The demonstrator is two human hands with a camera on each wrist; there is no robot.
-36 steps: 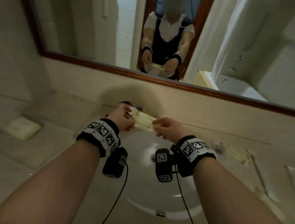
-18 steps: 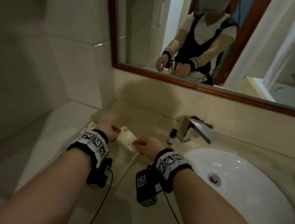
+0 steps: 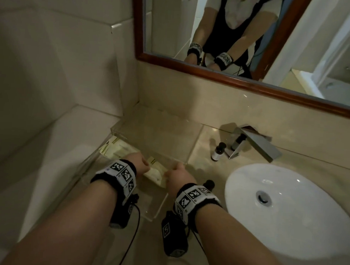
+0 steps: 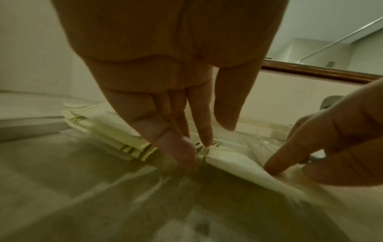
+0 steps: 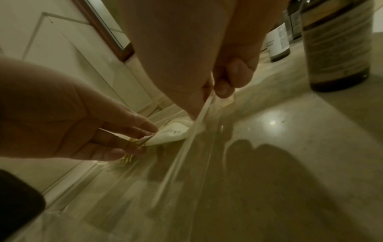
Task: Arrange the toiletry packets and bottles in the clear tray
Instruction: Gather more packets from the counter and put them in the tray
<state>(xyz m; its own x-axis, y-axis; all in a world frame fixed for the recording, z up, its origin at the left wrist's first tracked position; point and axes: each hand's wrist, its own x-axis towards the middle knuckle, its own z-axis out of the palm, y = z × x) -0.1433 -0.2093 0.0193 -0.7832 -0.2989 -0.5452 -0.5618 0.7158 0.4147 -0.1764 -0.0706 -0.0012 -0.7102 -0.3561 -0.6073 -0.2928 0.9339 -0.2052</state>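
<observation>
A clear tray (image 3: 192,147) stands on the counter left of the sink. A stack of pale yellow packets (image 3: 117,149) lies at its far left end, and it also shows as the stack (image 4: 107,131) in the left wrist view. Both hands hold one more packet (image 3: 155,173) low inside the tray. My left hand (image 3: 143,167) pinches its striped end (image 4: 207,149) between thumb and fingers. My right hand (image 3: 169,173) pinches the opposite edge (image 5: 208,99) beside the tray wall (image 5: 186,147). A small dark-capped bottle (image 3: 217,152) stands outside the tray by the faucet.
The chrome faucet (image 3: 252,141) and white sink (image 3: 287,209) lie to the right. A second bottle's dark cap (image 3: 208,183) shows just beyond my right wrist, and the bottle (image 5: 335,49) stands close in the right wrist view. A tiled wall and a ledge border the tray on the left.
Both hands carried the packet left from above the sink to the tray and lowered it inside. The head view swung left with them.
</observation>
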